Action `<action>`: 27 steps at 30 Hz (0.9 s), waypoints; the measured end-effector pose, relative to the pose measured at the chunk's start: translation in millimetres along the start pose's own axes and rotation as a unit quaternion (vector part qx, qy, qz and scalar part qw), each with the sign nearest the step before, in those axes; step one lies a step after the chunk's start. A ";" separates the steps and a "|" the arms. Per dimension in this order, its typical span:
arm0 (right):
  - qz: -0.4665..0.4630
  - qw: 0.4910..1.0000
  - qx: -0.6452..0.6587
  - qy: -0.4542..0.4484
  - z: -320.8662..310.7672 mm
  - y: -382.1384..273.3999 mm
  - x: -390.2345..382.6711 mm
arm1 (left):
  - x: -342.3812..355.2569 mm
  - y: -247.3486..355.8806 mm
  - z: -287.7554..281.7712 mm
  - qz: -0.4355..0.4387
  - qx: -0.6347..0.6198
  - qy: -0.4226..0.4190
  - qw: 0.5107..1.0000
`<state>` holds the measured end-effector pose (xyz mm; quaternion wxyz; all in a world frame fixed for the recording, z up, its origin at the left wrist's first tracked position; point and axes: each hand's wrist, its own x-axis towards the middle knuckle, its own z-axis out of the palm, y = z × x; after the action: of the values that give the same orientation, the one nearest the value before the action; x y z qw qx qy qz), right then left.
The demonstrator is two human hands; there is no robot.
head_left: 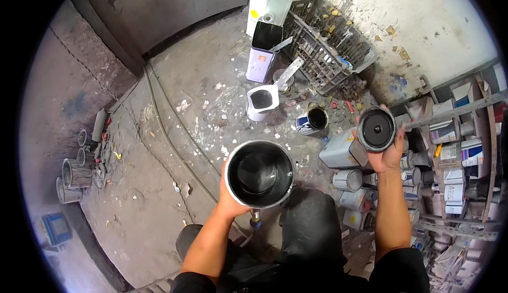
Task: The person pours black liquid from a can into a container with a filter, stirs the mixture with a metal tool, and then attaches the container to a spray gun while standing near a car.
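Dark-trousered knees (309, 224) sit closest under us, just below both forearms. Our left hand (228, 200) grips a round metal can (260, 174) from its lower left rim, fingers wrapped around the wall; the can is open at the top and we see a dark, shiny inside, probably a little dark liquid at the bottom, hard to be sure. Our right hand (389, 152) holds up a round black lid (376, 129), fingers curled round its edge from below, flat face toward us.

Progress, as we judge it: lid is already off the can, so opening is done. Can and lid are well apart, one per hand, neither set down. Nothing is being poured or stirred at this moment.

Ahead of the left hand, on the spattered concrete floor (174, 134), stand a white jug (261, 102) with dark contents and a tall open rectangular tin (263, 52). Between the hands and further out sits a small open paint tin (313, 119). A dark plastic crate (328, 49) lies beyond it. To the right of the right hand, shelves (455, 150) packed with tins and boxes. Small grey tins (349, 179) cluster just beside the right forearm.
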<state>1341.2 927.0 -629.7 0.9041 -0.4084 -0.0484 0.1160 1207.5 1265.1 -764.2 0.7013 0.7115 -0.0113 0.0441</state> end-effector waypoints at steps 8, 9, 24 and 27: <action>-0.015 0.924 0.008 0.382 -188.4 11.6 -38.5 | 7.8 26.4 -21.8 -0.120 0.019 0.055 0.991; 0.005 0.911 0.002 0.412 -176.5 20.3 -30.9 | 10.0 32.0 -23.5 -0.089 0.031 0.069 0.993; -0.120 0.495 -0.773 0.378 -192.0 43.6 -11.4 | 20.0 35.1 -37.6 -0.041 0.112 0.135 0.984; -0.088 0.723 -0.649 0.219 -135.1 81.4 29.2 | 16.9 34.6 -43.1 -0.061 0.104 0.155 0.980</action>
<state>1380.3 888.1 -780.3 0.4092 -0.9035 0.0521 -0.1163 1219.6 1308.4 -727.9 0.6178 0.7645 0.1459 0.1122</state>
